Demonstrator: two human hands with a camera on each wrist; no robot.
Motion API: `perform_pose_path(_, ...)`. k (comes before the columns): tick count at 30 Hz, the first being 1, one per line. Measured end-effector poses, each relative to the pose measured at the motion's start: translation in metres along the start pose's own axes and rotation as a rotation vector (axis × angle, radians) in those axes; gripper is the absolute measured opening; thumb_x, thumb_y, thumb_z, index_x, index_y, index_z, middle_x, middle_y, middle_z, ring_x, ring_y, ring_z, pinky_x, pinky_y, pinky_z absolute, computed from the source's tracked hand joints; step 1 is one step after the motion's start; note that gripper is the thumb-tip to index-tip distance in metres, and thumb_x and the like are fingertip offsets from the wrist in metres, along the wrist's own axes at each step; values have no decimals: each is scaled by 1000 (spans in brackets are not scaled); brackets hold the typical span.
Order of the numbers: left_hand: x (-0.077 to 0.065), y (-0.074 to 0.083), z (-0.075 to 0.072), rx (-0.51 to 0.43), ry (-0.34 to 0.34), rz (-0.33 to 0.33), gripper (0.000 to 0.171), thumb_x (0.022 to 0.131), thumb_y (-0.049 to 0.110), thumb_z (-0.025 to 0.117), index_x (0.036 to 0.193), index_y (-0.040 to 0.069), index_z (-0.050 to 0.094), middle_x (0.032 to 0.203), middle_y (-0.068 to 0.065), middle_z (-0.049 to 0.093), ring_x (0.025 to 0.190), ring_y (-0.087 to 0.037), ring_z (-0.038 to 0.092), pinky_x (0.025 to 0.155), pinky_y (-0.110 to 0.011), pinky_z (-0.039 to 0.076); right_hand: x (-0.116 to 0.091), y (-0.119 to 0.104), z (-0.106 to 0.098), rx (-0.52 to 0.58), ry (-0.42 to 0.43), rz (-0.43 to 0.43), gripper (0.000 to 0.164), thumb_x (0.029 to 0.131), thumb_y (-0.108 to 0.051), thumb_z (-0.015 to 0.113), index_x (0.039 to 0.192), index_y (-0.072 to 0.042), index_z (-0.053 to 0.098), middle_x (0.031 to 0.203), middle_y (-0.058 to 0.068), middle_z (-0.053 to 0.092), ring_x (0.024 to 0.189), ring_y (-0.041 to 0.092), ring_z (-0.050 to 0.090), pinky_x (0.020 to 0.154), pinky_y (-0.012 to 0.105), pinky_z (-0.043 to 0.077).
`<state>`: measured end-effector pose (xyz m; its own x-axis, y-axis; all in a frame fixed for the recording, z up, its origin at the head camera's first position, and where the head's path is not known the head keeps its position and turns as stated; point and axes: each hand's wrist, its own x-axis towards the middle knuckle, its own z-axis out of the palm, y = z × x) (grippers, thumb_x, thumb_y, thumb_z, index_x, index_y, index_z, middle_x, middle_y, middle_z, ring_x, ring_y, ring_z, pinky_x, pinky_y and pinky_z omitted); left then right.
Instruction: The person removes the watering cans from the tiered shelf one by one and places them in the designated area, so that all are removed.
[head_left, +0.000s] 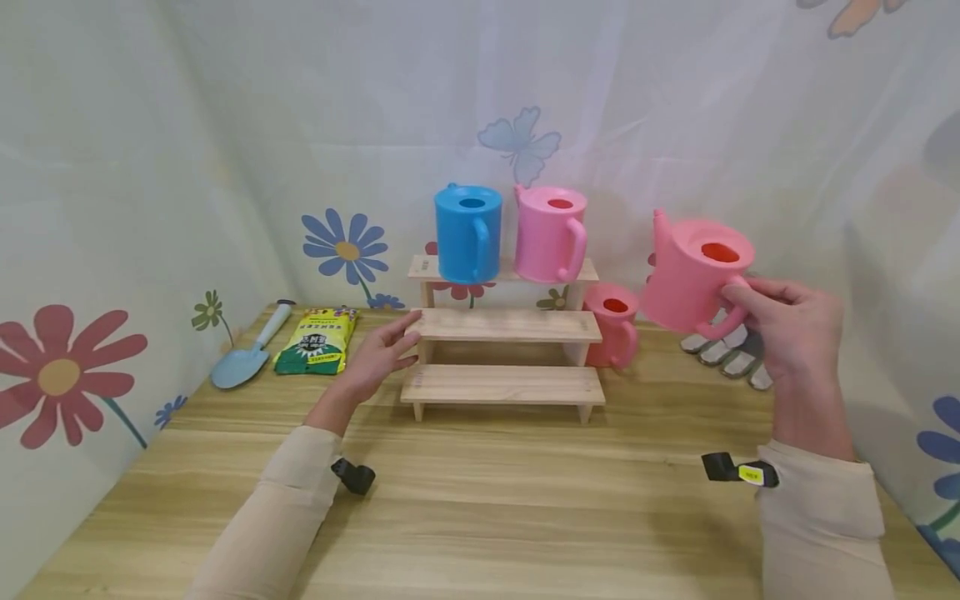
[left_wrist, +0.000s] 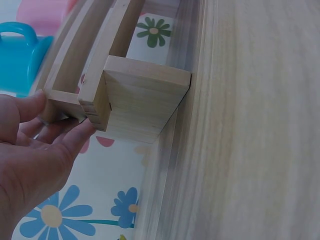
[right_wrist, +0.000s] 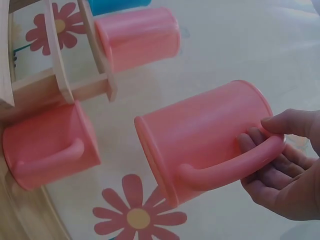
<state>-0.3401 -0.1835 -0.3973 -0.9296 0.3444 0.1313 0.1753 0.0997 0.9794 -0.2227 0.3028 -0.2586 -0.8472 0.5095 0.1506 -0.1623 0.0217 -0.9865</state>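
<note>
My right hand (head_left: 802, 333) grips the handle of a pink watering can (head_left: 693, 279), holding it raised and tilted to the right of a three-step wooden stand (head_left: 510, 325). In the right wrist view, the fingers (right_wrist: 280, 180) curl through its handle, with the thumb on top. My left hand (head_left: 375, 358) holds the left end of the stand's middle step, thumb and fingers around the wood in the left wrist view. A blue watering can (head_left: 461, 237) and a lighter pink watering can (head_left: 543, 242) stand on the top step.
Another pink watering can (head_left: 618, 321) sits on the wooden table (head_left: 525, 500), partly behind the stand's right side. Grey-and-white gloves (head_left: 738, 358) lie at the back right. At the back left are a green-and-yellow packet (head_left: 318, 342) and a light blue trowel (head_left: 243, 367). A flowered curtain (head_left: 337, 100) hangs behind.
</note>
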Motion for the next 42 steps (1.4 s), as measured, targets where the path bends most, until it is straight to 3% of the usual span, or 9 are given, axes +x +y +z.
perform_pose_path(5,-1,1,1,-6,1,-6,56,107,22,50,159,13,30,166,-8,17,148,-31,25,110,-55,39,16,16,-5,-111,18,38,36,76,-30,88,104,-9,80,88,-6,66,87,16,57,65,14,56)
perform_pose_path(11,1,-1,0,-18,2,-4,56,107,22,50,158,13,30,166,-8,17,148,-31,24,110,-56,38,37,44,-5,-247,-6,101,20,84,-29,82,93,-12,76,84,-5,63,86,17,54,65,13,56)
perform_pose_path(15,1,-1,-1,-15,-1,1,56,107,22,49,158,12,30,166,-9,17,148,-32,24,110,-56,38,46,61,-3,-355,-25,165,37,87,-34,79,109,-6,71,95,-1,60,92,18,54,68,14,53)
perform_pose_path(19,1,0,0,-16,0,10,56,107,21,50,159,12,29,166,-10,16,148,-32,23,110,-56,38,52,74,-1,-424,-42,233,57,87,-44,77,126,-4,65,96,-2,61,94,22,55,65,25,45)
perform_pose_path(23,2,0,0,-21,5,14,56,107,21,50,158,11,30,166,-10,17,148,-33,24,110,-56,38,57,87,3,-412,-51,259,56,89,-39,76,129,-3,64,91,-1,64,87,20,60,66,23,52)
perform_pose_path(29,1,-1,1,-27,13,-4,54,107,20,49,158,12,31,165,-9,17,148,-33,24,111,-59,36,60,106,12,-398,-48,241,51,90,-27,75,129,5,63,102,6,62,74,9,64,67,18,58)
perform_pose_path(37,0,0,1,-23,13,6,55,107,21,49,158,11,30,165,-10,17,147,-33,25,111,-58,36,60,123,25,-350,2,260,38,91,-27,74,116,1,68,98,1,60,81,11,63,76,21,59)
perform_pose_path(42,-1,0,0,-21,7,7,55,108,20,47,158,10,29,166,-11,15,148,-34,24,111,-58,35,60,129,32,-335,22,277,39,91,-27,74,117,1,66,104,4,58,88,13,64,91,31,57)
